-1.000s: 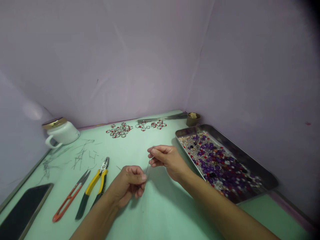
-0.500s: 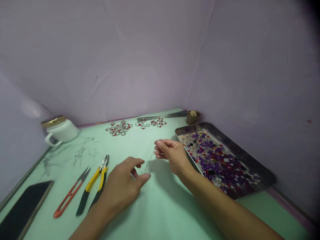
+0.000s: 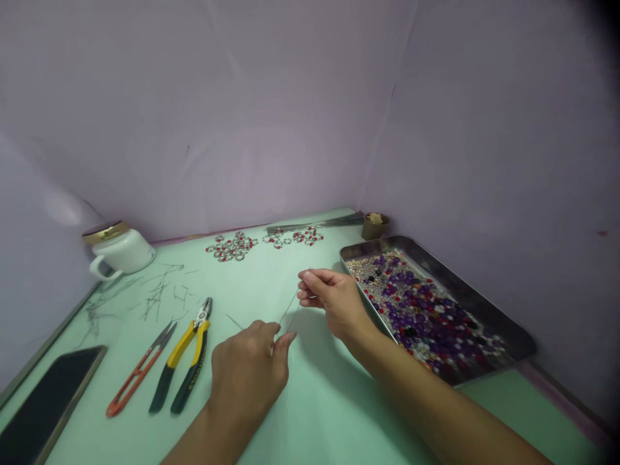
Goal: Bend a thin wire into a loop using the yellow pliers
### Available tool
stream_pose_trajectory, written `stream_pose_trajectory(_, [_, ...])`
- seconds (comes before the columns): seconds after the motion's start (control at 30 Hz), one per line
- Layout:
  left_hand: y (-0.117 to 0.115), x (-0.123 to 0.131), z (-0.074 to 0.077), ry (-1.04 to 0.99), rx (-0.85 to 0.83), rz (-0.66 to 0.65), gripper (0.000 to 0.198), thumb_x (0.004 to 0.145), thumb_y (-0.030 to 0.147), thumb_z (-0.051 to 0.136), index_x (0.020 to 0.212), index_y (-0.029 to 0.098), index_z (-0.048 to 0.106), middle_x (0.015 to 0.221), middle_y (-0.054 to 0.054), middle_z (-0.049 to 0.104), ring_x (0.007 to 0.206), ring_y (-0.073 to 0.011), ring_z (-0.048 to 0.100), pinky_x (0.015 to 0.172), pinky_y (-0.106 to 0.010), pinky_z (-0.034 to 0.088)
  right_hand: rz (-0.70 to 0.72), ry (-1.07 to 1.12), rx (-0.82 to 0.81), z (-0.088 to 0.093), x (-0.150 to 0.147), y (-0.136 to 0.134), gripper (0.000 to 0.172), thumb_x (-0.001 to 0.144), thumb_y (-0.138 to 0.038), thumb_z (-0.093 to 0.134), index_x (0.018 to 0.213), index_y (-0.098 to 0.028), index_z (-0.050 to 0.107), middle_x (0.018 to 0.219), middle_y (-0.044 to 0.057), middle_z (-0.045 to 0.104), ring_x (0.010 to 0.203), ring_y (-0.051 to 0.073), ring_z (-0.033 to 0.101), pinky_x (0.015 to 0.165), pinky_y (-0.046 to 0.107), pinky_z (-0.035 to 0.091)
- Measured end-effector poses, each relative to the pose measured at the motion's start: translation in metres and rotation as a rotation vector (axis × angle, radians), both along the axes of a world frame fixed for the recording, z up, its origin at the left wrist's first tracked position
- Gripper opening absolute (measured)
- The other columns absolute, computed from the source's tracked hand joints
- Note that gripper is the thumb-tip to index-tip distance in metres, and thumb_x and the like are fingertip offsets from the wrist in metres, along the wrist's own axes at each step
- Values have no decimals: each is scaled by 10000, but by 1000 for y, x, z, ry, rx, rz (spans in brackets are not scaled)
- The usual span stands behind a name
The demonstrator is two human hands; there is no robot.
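A thin bent wire [image 3: 289, 307] runs slantwise between my two hands over the pale green tabletop. Its upper end is pinched between the thumb and fingers of my right hand [image 3: 339, 303]. Lower and to the left, my left hand [image 3: 247, 368] has its thumb and curled fingers closed at the wire's lower end; the exact contact is hidden. Another short piece of wire [image 3: 234, 321] shows just behind the left knuckles. Right of my right hand lies a metal tray [image 3: 453, 284] of mixed purple, red, clear and gold beads [image 3: 416, 303].
Left of my left hand lie yellow-black pliers [image 3: 186, 355], red thread snips [image 3: 140, 374] and a phone [image 3: 48, 400]. Wire scraps [image 3: 155, 300] are scattered near a lidded white mug [image 3: 123, 252]. Beaded pieces [image 3: 232, 247], long wires [image 3: 320, 224] and a small brown pot [image 3: 374, 226] stand behind.
My left hand has moved slightly right and closed its spread thumb and fingers onto the lower end of the wire. My right hand has stayed nearly still, holding the upper end.
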State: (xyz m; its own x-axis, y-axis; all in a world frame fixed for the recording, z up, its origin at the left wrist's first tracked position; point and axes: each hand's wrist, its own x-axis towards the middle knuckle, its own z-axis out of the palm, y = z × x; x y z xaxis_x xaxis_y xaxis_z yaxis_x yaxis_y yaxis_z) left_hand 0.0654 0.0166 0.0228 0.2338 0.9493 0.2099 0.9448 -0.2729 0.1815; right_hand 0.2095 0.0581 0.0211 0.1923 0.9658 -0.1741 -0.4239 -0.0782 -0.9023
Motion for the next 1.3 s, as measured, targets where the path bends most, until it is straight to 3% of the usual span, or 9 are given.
stream_pose_trajectory(0.3, [0, -1, -7, 54, 40, -21, 294, 810, 337, 469, 584, 205, 601, 565, -20, 622, 521, -161, 536, 483, -234, 170, -30, -10, 35, -3, -1, -1, 212, 582, -296, 713, 666, -113, 649, 545, 5, 596, 485, 98, 554, 497, 237, 497])
stream_pose_trajectory(0.83, [-4, 5, -10, 46, 149, -6, 275, 822, 289, 468, 628, 193, 637, 572, -37, 634, 500, -187, 536, 495, -247, 127, -73, -4, 41, -6, -2, -2, 183, 593, -273, 701, 654, -108, 648, 527, 2, 583, 463, 94, 533, 498, 244, 483])
stream_pose_trajectory(1.2, [2, -3, -15, 42, 142, -47, 328, 838, 301, 413, 601, 207, 619, 555, -6, 623, 497, -161, 554, 472, -241, 199, -96, 26, 29, -7, -4, -2, 206, 568, -266, 713, 653, -92, 644, 519, 4, 592, 462, 94, 546, 491, 228, 489])
stream_pose_trajectory(1.3, [8, -8, -7, 12, 51, -32, 286, 834, 303, 413, 709, 229, 659, 654, -7, 659, 592, -181, 594, 502, -246, 280, -89, 66, 9, -7, -1, 1, 239, 549, -281, 734, 664, -92, 644, 534, 9, 600, 485, 97, 558, 502, 222, 496])
